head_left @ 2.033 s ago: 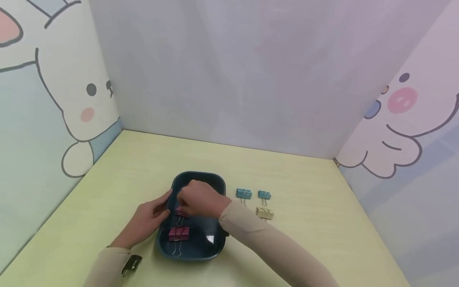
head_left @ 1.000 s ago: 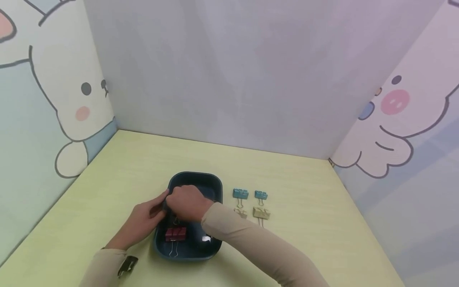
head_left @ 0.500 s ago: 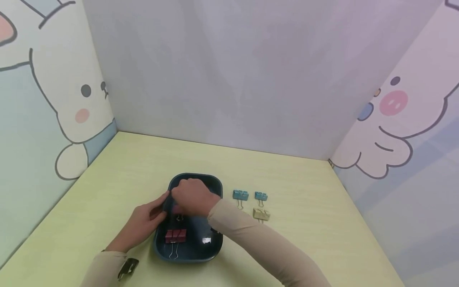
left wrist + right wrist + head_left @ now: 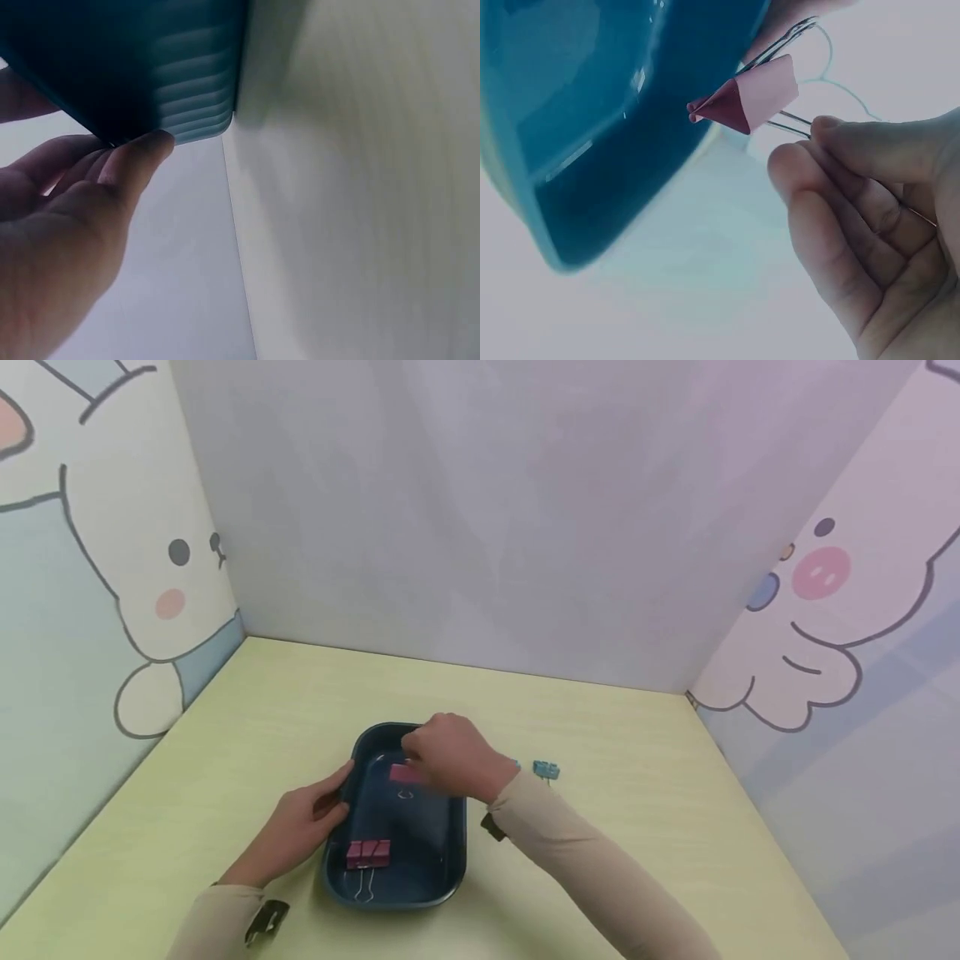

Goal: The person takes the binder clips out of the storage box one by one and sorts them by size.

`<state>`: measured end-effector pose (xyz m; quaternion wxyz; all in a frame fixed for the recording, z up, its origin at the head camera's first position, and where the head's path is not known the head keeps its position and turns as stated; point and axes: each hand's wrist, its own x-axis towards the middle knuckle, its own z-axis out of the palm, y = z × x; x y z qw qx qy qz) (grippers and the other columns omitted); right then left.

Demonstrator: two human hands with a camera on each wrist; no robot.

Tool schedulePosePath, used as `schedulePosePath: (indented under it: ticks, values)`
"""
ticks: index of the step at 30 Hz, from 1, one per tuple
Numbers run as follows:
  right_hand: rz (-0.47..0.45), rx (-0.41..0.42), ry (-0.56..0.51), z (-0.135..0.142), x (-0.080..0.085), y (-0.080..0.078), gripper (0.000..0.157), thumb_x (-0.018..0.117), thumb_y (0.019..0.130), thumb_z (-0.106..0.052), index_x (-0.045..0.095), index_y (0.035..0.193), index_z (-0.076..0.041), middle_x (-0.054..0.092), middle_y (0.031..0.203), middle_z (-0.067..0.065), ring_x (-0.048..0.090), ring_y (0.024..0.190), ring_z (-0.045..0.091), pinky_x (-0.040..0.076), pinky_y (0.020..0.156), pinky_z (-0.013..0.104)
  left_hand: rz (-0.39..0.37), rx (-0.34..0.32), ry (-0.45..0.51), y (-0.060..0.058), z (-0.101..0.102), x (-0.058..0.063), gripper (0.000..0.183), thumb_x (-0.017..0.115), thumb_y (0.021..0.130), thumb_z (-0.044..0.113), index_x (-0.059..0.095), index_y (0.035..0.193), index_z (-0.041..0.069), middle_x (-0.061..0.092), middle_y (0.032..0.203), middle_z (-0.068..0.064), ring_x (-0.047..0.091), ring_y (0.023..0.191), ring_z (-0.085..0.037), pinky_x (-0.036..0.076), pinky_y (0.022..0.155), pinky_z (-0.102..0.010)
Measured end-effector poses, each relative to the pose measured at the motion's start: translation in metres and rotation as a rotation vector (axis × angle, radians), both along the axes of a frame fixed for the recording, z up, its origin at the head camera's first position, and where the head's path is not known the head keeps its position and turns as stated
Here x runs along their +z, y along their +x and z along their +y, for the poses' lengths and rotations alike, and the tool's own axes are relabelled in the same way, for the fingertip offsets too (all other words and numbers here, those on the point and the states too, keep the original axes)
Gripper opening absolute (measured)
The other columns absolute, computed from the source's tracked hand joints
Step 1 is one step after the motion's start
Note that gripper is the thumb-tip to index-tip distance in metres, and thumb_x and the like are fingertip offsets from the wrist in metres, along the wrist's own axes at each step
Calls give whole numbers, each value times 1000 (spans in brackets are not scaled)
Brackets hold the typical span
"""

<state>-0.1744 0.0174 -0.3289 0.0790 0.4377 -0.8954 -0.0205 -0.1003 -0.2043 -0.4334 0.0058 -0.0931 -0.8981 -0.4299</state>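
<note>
A dark blue tray (image 4: 397,903) stands on the table. My left hand (image 4: 303,822) holds its left rim; in the left wrist view the thumb (image 4: 142,161) lies against the tray's outer wall. My right hand (image 4: 453,756) is over the tray's far right part. It pinches a pink binder clip (image 4: 772,90) by one wire handle, between thumb and fingertips. In the head view this clip overlaps the far end of the tray. A second, darker pink binder clip (image 4: 368,854) lies in the near left part of the tray, its wire handle towards me.
Right of the tray lies a small blue binder clip (image 4: 546,769). Another blue clip (image 4: 515,763) is mostly hidden behind the right wrist. The right sleeve (image 4: 577,852) crosses the table. Walls with cartoon animals (image 4: 825,618) close off the sides.
My right hand has moved from the tray's left side to its far right, carrying the pink binder clip along. The left hand stays at the rim. The sleeve now covers the yellow clips.
</note>
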Motion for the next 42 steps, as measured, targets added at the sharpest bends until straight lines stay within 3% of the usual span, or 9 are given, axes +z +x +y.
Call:
schedulePosePath:
  ticks: [10,18,32,42]
  values:
    - [16,-1,-171,62,11,8,25,70,91,-11,64,67,-15,52,55,-6,39,51,5,30,49,15,7,3,-17,-1,2,-2,59,56,99,7,37,154,3,43,154,-26,55,133,-42,56,101,-45]
    - [43,-24,-178,93,4,24,24,73,87,-9,64,67,-17,56,57,-9,38,49,2,32,48,11,-20,17,-12,-3,4,-1,59,56,99,8,35,155,5,42,155,-25,54,135,-42,56,101,-44]
    - [76,-22,-175,131,-33,53,27,78,82,-8,58,66,-18,55,55,-10,30,50,-2,24,47,9,-44,26,1,-2,5,-2,60,57,99,9,35,155,7,41,156,-23,52,137,-40,55,103,-42]
    - [96,-8,-138,138,-65,66,23,80,85,-22,65,67,-19,55,52,-11,29,48,-4,20,45,8,-37,20,6,-1,5,-1,60,56,100,9,35,155,6,41,156,-23,52,137,-40,55,103,-43]
